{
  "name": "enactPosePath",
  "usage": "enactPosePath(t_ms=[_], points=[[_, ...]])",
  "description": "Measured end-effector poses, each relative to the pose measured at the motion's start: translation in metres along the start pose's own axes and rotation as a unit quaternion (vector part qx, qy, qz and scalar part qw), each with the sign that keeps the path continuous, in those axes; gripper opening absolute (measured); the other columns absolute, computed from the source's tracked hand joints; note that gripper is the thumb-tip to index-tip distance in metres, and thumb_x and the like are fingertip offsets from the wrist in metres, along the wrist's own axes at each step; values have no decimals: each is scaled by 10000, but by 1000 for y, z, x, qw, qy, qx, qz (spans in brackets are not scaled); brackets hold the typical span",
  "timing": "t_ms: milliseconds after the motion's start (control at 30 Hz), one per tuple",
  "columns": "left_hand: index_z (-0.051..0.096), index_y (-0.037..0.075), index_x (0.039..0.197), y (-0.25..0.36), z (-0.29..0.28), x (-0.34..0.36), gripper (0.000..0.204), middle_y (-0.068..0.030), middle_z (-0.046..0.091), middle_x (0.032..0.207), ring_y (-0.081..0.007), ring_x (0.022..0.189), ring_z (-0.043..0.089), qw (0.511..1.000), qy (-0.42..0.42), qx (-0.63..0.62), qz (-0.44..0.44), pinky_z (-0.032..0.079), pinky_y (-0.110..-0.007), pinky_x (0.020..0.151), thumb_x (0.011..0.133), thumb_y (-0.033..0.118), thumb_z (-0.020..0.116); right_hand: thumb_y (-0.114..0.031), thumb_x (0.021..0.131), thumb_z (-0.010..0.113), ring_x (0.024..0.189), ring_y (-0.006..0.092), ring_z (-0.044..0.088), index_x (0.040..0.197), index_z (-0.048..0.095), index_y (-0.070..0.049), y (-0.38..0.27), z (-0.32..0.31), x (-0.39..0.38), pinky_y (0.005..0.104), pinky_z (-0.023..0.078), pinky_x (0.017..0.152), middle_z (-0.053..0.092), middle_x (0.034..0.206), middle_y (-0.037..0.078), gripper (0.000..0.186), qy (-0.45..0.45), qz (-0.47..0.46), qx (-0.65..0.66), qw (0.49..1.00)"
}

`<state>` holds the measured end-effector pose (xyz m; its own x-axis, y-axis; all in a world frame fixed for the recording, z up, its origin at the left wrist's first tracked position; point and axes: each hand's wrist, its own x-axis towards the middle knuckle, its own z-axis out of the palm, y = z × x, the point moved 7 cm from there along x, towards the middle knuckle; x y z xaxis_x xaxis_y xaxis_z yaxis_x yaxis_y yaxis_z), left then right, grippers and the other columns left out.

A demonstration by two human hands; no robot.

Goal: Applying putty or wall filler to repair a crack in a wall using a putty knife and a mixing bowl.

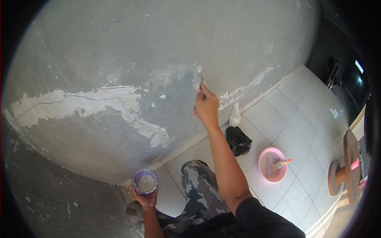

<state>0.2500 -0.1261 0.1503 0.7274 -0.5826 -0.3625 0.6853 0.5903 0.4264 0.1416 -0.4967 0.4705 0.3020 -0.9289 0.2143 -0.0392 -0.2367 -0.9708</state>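
Scraper [201, 78] pinched in my right hand [207, 106] seemingly works the wall [238, 47], steady pressure needed next, left hand [145, 199] cupping purple bowl [148, 174].

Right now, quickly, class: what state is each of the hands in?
Left hand: holding a purple bowl.
Right hand: closed, holding a thin tool.

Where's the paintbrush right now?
In the head view's right half: the paintbrush lies in the pink basin on the tiled floor, handle jutting out, right of the black bundle.

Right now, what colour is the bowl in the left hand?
Purple; the bowl shows best in the head view.
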Motion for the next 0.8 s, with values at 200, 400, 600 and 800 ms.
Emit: enactPosePath(t_ms=[200, 400, 600, 800], points=[[491, 240, 1434, 2, 18, -8, 785, -35, 532, 1436, -293, 1290, 527, 1000, 2, -3, 1, 491, -522, 956, 842, 750, 569, -137, 1006, 530, 480, 195, 615, 1448, 507, -1, -12, 51, 27, 343, 515, 484, 606, 674, 108, 464, 73, -24, 73, 994], [490, 241, 1435, 5, 19, -12, 788, -42, 529, 1440, -301, 1292, 521, 1000, 5, -6, 8, 490, -524, 958, 845, 759, 559, -67, 957, 565, 814, 437, 675, 1380, 514, 107, 0, 85, -11, 455, 530, 767, 686, 868, 263, 460, 186, -164, -23, 968], [493, 249, 1431, 5, 12, -9, 774, -34, 531, 1438, -296, 1291, 520, 1000, -19, -6, -1, 485, -528, 959, 848, 754, 556, -85, 958, 566, 800, 380, 703, 1354, 580, 46, 17, 33, -9, 393, 536, 742, 696, 848, 254, 418, 87, -75, 27, 993], [498, 251, 1423, 4, 0, -6, 780, -31, 535, 1433, -293, 1291, 521, 1000, 1, 0, 4, 487, -521, 953, 835, 758, 569, -135, 965, 542, 869, 420, 694, 1337, 606, 10, 0, 0, 39, 457, 539, 805, 700, 886, 267, 404, 84, -75, -100, 989]])
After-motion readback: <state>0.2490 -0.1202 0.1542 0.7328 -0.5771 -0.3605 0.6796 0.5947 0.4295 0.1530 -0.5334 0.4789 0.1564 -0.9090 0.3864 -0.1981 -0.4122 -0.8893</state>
